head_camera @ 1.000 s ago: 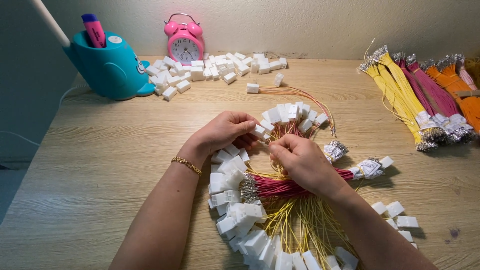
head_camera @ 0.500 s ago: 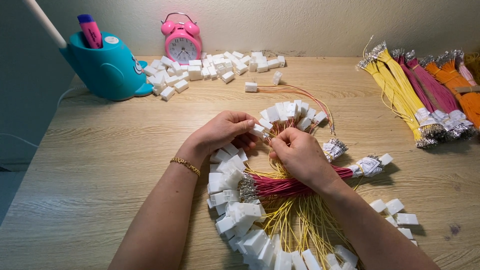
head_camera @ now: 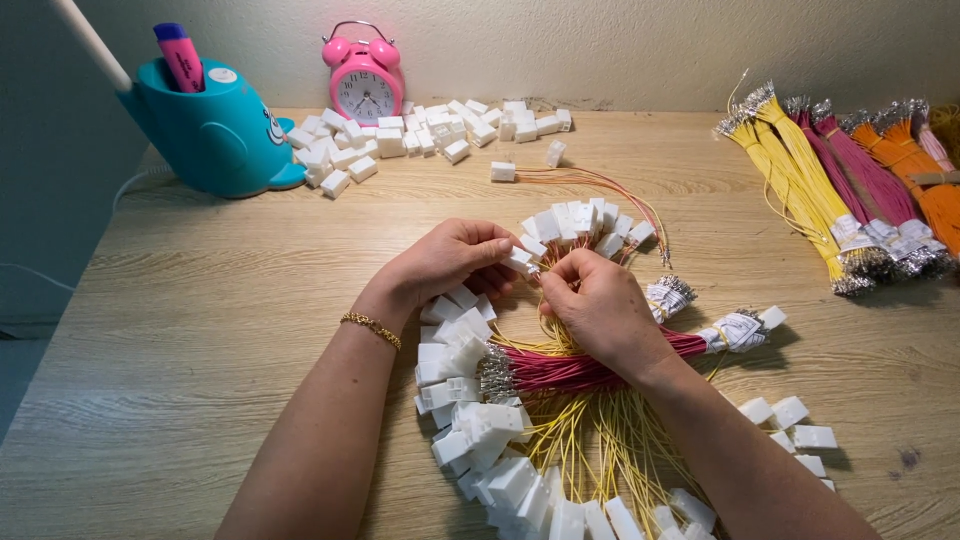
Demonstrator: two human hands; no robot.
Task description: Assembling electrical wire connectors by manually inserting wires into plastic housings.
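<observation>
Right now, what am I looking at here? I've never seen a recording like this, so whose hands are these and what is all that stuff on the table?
There is no machine here. A person wears a camera on the head, so the one picture looks down at their own two bare hands over a wooden table. The left hand, with a gold bracelet on its wrist, pinches a small white plastic connector. The right hand meets it there, fingertips at the connector; what it holds is hidden. Beneath lie finished yellow wires with white connectors and a red wire bundle. At the back: loose white connectors, a pink alarm clock, a teal pen holder. On the right are yellow, magenta and orange wire bundles.
</observation>
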